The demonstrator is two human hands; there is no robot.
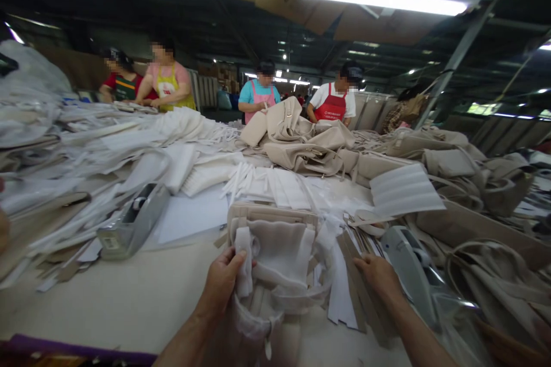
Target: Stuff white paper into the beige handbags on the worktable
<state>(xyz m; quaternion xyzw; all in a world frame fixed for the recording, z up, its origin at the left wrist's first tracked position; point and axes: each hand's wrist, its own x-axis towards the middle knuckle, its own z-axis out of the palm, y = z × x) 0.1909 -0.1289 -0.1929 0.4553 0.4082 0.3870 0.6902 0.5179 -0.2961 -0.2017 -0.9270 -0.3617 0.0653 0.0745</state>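
Note:
A beige bag (273,212) lies in front of me with white foam sheeting (279,249) over it and foam wrapped round its strap. My left hand (226,278) pinches a narrow white foam strip (244,264) at the bag's left side. To the right of the bag, my right hand (379,275) has its fingers together at a pile of brown and white strips (355,287); whether it grips one of them is hard to make out.
Grey tape dispensers stand at left (133,223) and right (411,269). White foam pieces (206,175) and beige bags (301,143) are heaped across the table (172,281). Several people work beyond it. At the far left edge, part of a hand shows.

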